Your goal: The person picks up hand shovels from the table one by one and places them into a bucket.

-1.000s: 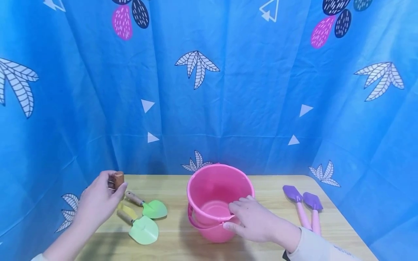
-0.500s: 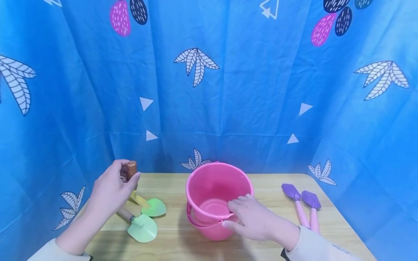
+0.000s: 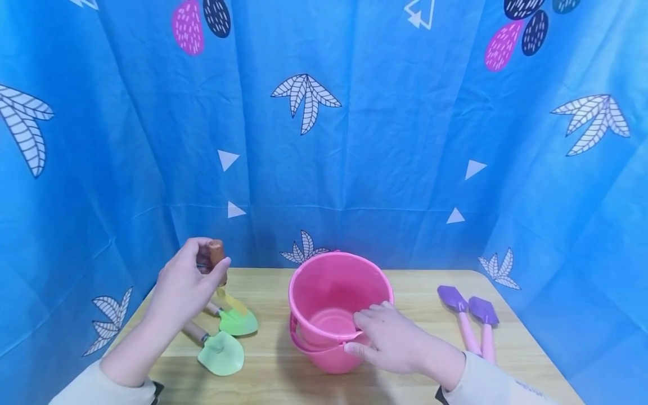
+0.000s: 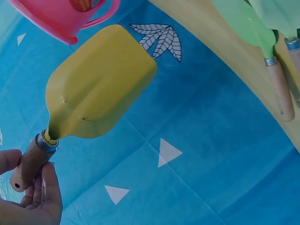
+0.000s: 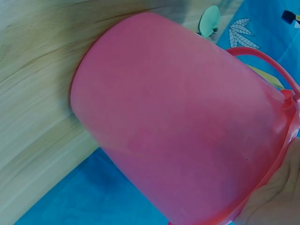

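My left hand (image 3: 184, 284) pinches the brown wooden handle (image 4: 33, 164) of a yellow hand trowel (image 4: 101, 84), held in the air above two green trowels on the left. In the head view the yellow blade shows only as a thin strip below the fingers. A pink bucket (image 3: 340, 360) stands upright at the middle of the table, its mouth tilted toward me in view and its inside bare. My right hand (image 3: 390, 340) grips the bucket's near right rim, fingers over the edge and thumb outside. The pink handle (image 5: 267, 58) hangs down at the bucket's side.
A light green trowel (image 3: 221, 353) and a brighter green trowel (image 3: 238, 323) lie left of the bucket. Two purple-bladed spatulas (image 3: 483, 310) with pink handles lie at the right. Blue patterned cloth (image 3: 395, 140) encloses the wooden table (image 3: 273, 382).
My left hand has risen and moved right, carrying the yellow trowel off from beside the green ones. The right hand stays on the bucket's rim.
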A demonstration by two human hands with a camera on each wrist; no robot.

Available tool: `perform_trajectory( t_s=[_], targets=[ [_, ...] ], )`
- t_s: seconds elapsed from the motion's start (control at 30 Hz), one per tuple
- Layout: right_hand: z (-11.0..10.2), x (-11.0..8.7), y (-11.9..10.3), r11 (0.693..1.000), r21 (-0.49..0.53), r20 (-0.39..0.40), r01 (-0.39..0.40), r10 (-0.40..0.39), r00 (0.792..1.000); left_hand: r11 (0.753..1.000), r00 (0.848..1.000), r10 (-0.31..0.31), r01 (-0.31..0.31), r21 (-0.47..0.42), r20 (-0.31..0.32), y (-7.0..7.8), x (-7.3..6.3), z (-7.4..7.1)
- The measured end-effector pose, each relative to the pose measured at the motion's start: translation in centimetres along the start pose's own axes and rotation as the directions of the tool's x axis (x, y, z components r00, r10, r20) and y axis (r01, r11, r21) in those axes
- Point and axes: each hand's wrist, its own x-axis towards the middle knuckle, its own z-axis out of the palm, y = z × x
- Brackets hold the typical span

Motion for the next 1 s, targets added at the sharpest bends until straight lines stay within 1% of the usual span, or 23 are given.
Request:
perform_trajectory(
  t_s=[0.2,0.33,0.6,0.87,1.0],
  targets=[
    [0.3,-0.1,0.1,1.0,0.002,-0.012,-0.004,0.004,1.0,1.0,1.0,0.001,-0.002,-0.031,-0.017,0.8,0.3,0.1],
    [0.4,-0.2,0.2,1.0,-0.002,-0.023,-0.003,0.003,1.0,0.999,1.0,0.008,-0.009,-0.052,-0.014,1.3,0.5,0.3],
    [0.4,-0.1,0.2,1.0,0.007,-0.016,-0.001,0.001,1.0,0.998,0.999,0.023,-0.025,-0.049,-0.03,1.9,0.6,0.7],
    [0.5,0.0,0.3,1.0,-0.004,-0.02,0.001,-0.001,1.0,0.995,0.995,0.06,-0.066,-0.077,-0.079,2.3,0.9,1.0],
    [0.5,0.1,0.3,1.0,-0.007,-0.021,-0.004,0.004,1.0,0.992,0.993,0.074,-0.083,-0.098,-0.091,2.7,1.2,1.2]
  ],
)
